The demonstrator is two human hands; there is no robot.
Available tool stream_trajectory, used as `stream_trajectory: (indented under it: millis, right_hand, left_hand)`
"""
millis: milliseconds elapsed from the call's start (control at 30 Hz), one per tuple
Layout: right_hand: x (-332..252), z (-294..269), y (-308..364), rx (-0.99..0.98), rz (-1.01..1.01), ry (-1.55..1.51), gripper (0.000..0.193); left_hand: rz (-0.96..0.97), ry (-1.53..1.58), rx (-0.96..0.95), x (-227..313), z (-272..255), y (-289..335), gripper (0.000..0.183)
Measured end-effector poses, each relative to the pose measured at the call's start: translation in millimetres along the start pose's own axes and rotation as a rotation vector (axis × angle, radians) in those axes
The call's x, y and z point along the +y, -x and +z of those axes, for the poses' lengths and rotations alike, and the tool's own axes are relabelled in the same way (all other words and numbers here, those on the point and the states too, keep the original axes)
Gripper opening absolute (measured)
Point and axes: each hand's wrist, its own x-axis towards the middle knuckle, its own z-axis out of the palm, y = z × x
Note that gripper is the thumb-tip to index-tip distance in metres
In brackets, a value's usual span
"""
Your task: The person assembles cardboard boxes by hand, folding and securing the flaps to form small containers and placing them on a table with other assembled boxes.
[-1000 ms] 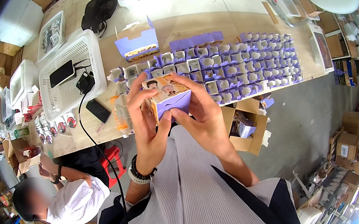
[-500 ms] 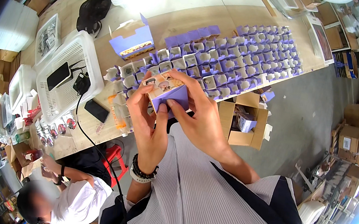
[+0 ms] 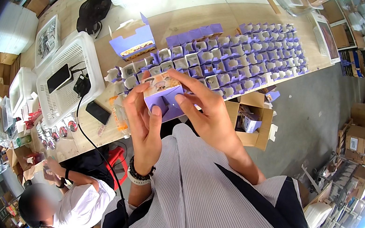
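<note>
Between my two hands, in front of my chest, is a small purple cardboard box (image 3: 162, 88) with a printed picture on its upper face. My left hand (image 3: 142, 117) grips it from the left, with the thumb on the purple side facing me. On the other side, my right hand (image 3: 208, 113) holds the box by its right edge, fingers over the top and thumb on the purple panel. Just beyond stand rows of open purple boxes (image 3: 242, 59) with pale insides. Behind them to the left is a larger purple display box (image 3: 134, 43) with its lid raised.
White plastic baskets (image 3: 99, 71) line the table's left, one holding a cable and a dark device. A black phone (image 3: 98, 112) lies nearer me. An open carton (image 3: 254, 139) sits beyond the table edge at right. At lower left, a co-worker (image 3: 79, 202) in white sits handling something.
The box has tipped slightly, and more of its purple side faces me. My thumbs have moved farther apart on that side.
</note>
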Motion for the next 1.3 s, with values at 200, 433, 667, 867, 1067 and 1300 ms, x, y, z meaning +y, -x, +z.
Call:
stream_trajectory:
  millis: [200,433,667,867,1067,1300]
  right_hand:
    - [3.3,-12.4,0.8,-0.105,0.087,-0.026,0.046]
    - [12.2,-14.4,-0.3,-0.074,0.211,-0.131,0.044]
    - [26.8,-18.8,2.7,-0.126,0.218,-0.242,0.047]
    - [30.0,-16.4,3.4,-0.155,0.255,-0.254,0.048]
    - [29.0,-19.8,2.9,-0.212,0.155,-0.138,0.052]
    - [29.8,-18.7,3.4,-0.181,0.127,-0.143,0.051]
  left_hand:
    - [-0.06,-0.013,-0.061,-3.3,-4.8,0.4,0.049]
    - [-0.039,-0.279,-0.121,-0.3,-6.9,-5.7,0.051]
    - [-0.098,-0.123,-0.095,-4.0,-5.0,-7.5,0.053]
    - [-0.127,-0.17,-0.092,-8.6,-9.5,-7.5,0.055]
    - [0.008,-0.175,-0.095,-4.0,0.6,-13.0,0.054]
    - [-0.121,0.061,-0.17,-7.8,-9.0,-16.4,0.058]
